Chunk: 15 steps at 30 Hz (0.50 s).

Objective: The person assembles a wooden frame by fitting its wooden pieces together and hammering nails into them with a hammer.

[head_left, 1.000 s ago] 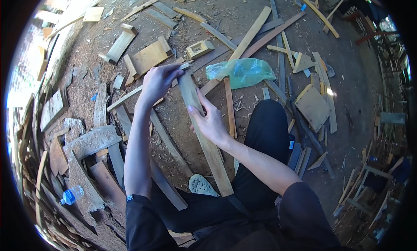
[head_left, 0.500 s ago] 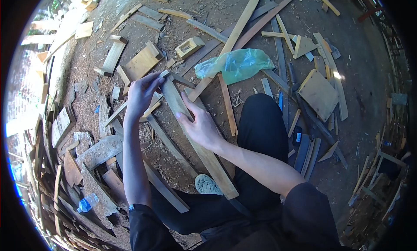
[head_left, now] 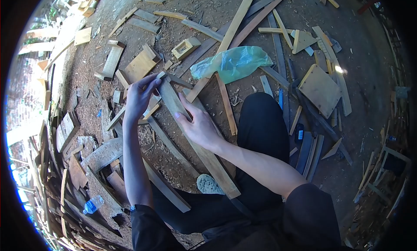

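Observation:
A long wooden board (head_left: 204, 153) slants from the upper middle down to my lap. Near its far end, my left hand (head_left: 139, 94) has its fingers closed on a small light wooden block (head_left: 161, 75) or the board's tip; which one is unclear. My right hand (head_left: 197, 123) grips the board's middle, with the thumb on the near side and the fingers along the other edge. Another narrow wooden piece (head_left: 180, 81) lies just beyond the board's far end.
A green plastic bag (head_left: 236, 64) lies on planks ahead. A square wooden panel (head_left: 320, 91) and a dark phone-like object (head_left: 299, 133) are to the right. Wood scraps and a water bottle (head_left: 93, 204) lie left. My knee (head_left: 263, 120) is beside the board.
The view has shifted slightly. Both hands remain at the board in nearly the same pose, with the left hand a little lower in view.

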Each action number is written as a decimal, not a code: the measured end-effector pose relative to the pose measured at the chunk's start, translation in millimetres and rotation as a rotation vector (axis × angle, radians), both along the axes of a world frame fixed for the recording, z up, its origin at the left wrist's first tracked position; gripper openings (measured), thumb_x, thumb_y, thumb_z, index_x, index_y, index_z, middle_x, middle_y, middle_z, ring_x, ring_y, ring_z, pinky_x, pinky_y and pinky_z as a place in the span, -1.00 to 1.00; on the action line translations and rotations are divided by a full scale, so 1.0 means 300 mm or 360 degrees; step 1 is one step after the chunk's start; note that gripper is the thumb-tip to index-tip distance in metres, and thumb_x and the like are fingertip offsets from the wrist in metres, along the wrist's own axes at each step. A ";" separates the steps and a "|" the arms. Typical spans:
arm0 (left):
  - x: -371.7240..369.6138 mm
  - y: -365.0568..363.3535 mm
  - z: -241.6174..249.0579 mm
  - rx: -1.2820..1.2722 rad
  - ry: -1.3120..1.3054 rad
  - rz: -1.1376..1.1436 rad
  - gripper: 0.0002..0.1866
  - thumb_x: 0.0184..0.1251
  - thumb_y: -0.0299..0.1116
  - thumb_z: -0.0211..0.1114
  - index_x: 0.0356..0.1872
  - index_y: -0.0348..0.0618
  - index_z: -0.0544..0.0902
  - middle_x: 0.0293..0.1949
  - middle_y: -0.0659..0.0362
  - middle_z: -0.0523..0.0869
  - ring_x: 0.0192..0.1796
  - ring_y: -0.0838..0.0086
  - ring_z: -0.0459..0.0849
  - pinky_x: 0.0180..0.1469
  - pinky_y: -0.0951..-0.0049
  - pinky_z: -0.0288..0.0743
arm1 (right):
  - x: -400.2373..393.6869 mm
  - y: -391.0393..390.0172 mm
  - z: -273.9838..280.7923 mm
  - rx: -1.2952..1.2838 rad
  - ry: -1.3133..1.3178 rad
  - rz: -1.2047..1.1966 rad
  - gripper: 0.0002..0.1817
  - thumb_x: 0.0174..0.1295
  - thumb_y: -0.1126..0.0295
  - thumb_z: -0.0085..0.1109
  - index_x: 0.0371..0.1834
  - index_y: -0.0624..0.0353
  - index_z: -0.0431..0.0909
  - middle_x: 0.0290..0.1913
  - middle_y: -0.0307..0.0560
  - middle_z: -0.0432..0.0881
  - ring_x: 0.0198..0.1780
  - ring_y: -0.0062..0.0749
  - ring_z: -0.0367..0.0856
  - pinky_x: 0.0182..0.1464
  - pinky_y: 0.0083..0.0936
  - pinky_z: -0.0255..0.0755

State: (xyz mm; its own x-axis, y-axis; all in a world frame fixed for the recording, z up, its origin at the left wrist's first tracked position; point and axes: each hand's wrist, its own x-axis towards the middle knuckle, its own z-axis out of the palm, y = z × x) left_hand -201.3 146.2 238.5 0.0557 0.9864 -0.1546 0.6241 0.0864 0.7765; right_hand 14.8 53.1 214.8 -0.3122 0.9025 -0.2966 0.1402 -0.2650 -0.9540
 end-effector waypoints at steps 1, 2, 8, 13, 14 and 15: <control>0.001 0.000 0.001 -0.0007 -0.0006 0.0011 -0.63 0.55 -0.23 0.42 0.21 -0.24 0.78 -0.35 0.21 0.82 -0.33 0.67 0.70 -0.16 0.52 0.59 | -0.015 -0.009 -0.028 0.0094 -0.0014 -0.0089 -0.29 0.53 0.18 0.18 0.68 0.15 0.24 0.21 0.33 0.64 0.20 0.14 0.68 0.24 -0.14 0.50; 0.000 -0.002 0.002 -0.0006 -0.0005 0.0009 -0.63 0.55 -0.23 0.42 0.21 -0.24 0.78 -0.35 0.21 0.82 -0.33 0.67 0.70 -0.16 0.52 0.59 | -0.024 -0.016 -0.051 0.0189 -0.0029 -0.0180 -0.29 0.49 0.15 0.20 0.68 0.02 0.29 -0.09 0.33 0.79 -0.09 0.20 0.81 0.01 -0.03 0.61; -0.008 -0.009 -0.010 0.0102 0.0144 0.0012 -0.63 0.53 -0.22 0.43 0.20 -0.20 0.79 -0.35 0.17 0.84 -0.35 0.67 0.70 -0.17 0.51 0.60 | -0.003 0.000 0.010 -0.0019 -0.0039 0.0006 -0.28 0.57 0.22 0.17 0.68 0.29 0.19 0.44 0.36 0.56 0.43 0.08 0.60 0.44 -0.24 0.44; -0.002 -0.014 0.002 0.0028 0.0105 0.0045 -0.63 0.52 -0.21 0.44 0.21 -0.17 0.79 -0.36 0.17 0.84 -0.37 0.66 0.70 -0.21 0.50 0.60 | -0.009 -0.001 0.012 -0.0014 -0.0040 -0.0003 -0.28 0.56 0.22 0.17 0.67 0.31 0.19 0.43 0.37 0.56 0.42 0.05 0.61 0.42 -0.24 0.45; -0.002 -0.016 0.003 0.0027 0.0105 0.0047 -0.63 0.52 -0.21 0.44 0.21 -0.17 0.79 -0.36 0.17 0.84 -0.37 0.66 0.70 -0.21 0.50 0.60 | -0.012 -0.002 0.009 -0.0016 -0.0049 -0.0002 -0.28 0.56 0.22 0.17 0.67 0.31 0.20 0.43 0.38 0.56 0.42 0.04 0.62 0.42 -0.25 0.45; 0.002 -0.018 0.010 0.0026 0.0103 0.0054 -0.63 0.52 -0.21 0.44 0.20 -0.18 0.79 -0.36 0.17 0.84 -0.37 0.66 0.70 -0.21 0.50 0.59 | -0.013 -0.004 0.009 -0.0017 -0.0049 -0.0001 -0.28 0.56 0.22 0.17 0.67 0.31 0.20 0.43 0.38 0.56 0.42 0.04 0.62 0.42 -0.25 0.45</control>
State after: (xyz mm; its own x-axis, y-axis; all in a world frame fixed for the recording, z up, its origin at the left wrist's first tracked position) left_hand -200.7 140.9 241.5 0.0129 0.9899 -0.1410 0.6700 0.0961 0.7361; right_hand 10.8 52.0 217.5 -0.3022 0.8994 -0.3157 0.1693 -0.2753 -0.9463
